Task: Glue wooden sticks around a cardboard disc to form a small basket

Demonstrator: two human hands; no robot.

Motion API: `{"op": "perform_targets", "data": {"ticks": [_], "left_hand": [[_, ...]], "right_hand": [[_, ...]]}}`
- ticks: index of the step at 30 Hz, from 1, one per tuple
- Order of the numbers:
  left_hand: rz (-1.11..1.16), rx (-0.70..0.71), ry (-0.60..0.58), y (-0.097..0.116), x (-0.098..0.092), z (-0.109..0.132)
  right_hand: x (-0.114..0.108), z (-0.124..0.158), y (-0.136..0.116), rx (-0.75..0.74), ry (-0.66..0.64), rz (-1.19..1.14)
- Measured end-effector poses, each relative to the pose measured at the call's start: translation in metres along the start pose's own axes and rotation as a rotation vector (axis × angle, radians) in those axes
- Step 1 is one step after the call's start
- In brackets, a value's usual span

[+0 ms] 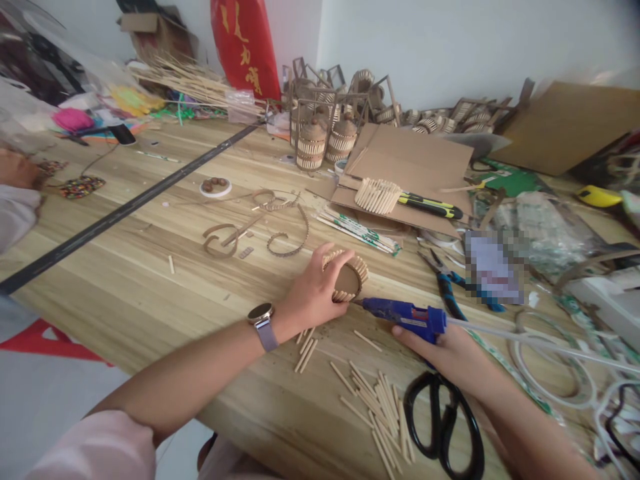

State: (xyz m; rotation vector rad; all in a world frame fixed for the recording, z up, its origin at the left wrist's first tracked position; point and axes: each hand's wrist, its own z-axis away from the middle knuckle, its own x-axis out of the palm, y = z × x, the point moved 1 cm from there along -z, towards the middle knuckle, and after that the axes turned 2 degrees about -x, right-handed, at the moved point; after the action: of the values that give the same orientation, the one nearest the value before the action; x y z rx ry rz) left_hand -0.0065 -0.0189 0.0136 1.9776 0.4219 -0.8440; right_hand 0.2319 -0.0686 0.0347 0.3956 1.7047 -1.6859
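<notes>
My left hand [320, 287] is closed round the near side of a small round basket [356, 275] walled with short wooden sticks, its open top facing me. In my right hand [453, 353] is a blue glue gun [405, 313], its nozzle at the basket's lower right edge; whether it touches, I cannot tell. A long clear glue stick [520, 343] runs out of the gun's back. Loose wooden sticks [377, 400] lie on the table below both hands. Beside them are black-handled scissors [443, 427], close under my right forearm.
Pliers [450, 287] lie right of the basket. Cardboard [410, 160] behind carries a stick bundle [377, 195] and a utility knife [433, 205]. Finished stick lanterns [311, 148] stand at the back. A black strip [135, 203] crosses the table; another person's hand [17, 168] is far left.
</notes>
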Motion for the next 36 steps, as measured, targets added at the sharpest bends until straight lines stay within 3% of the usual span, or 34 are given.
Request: {"op": "perform_targets", "data": {"ticks": [36], "left_hand": [[-0.024, 0.009, 0.0, -0.0016, 0.0002, 0.0]], "right_hand": [[0.0025, 0.0, -0.0034, -0.082, 0.044, 0.165]]}}
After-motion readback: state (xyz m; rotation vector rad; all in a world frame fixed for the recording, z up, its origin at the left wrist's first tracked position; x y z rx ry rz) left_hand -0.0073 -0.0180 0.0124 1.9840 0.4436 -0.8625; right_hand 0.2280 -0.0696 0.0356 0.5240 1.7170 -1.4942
